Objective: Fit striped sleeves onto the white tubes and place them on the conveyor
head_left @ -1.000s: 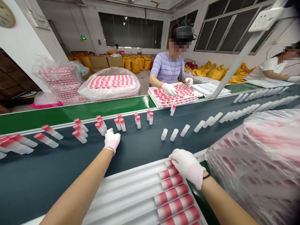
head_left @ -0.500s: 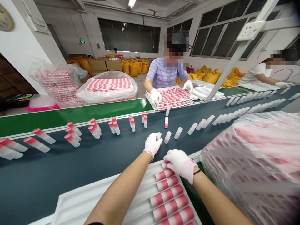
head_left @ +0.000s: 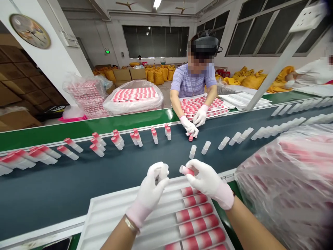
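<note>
My left hand (head_left: 153, 185), in a white glove, is closed around a whitish tube (head_left: 164, 169), mostly covered by the fingers. Opposite it, my right hand (head_left: 205, 180), also gloved, pinches a pink-and-white cylindrical cap (head_left: 185, 170) between thumb and fingers. The two pieces are apart, both above the near edge of a white grooved tray (head_left: 117, 211). Rows of pink-and-white caps (head_left: 195, 211) lie in the tray's right side. On the conveyor belt (head_left: 104, 177) just beyond stand pale tubes, the closest being a white tube (head_left: 192, 152).
Tubes with pink caps (head_left: 117, 142) stand along the belt's left. A co-worker (head_left: 194, 83) across the belt handles pink pieces with gloved hands. A plastic-wrapped stack (head_left: 286, 184) stands at my right; a slanted post (head_left: 275, 62) rises behind.
My left hand came back from the belt with a tube. My right hand lifted a cap from the tray. The co-worker's hands moved from their tray onto the belt's pink piece.
</note>
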Demonstrator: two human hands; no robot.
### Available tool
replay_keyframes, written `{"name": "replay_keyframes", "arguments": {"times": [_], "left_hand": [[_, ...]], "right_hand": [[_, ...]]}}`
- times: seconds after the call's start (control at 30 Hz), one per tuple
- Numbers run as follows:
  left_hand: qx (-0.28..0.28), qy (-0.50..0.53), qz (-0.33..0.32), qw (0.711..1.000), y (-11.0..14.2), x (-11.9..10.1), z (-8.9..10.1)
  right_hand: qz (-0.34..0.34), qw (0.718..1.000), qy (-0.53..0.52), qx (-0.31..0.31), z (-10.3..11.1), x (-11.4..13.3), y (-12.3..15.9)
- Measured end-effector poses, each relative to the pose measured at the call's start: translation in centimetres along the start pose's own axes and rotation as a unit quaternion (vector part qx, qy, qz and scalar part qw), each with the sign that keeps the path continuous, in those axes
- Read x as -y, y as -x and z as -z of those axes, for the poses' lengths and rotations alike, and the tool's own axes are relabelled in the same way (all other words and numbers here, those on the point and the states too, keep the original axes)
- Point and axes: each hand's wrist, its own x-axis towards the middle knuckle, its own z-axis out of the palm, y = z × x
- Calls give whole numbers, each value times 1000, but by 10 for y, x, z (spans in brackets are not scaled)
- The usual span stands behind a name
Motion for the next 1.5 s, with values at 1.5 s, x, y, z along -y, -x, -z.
{"name": "replay_keyframes", "arguments": {"times": [1.5], "left_hand": [[-148, 64, -33, 986, 131, -79, 10]], "right_hand": [[124, 957, -237, -117, 33, 177, 63]]}}
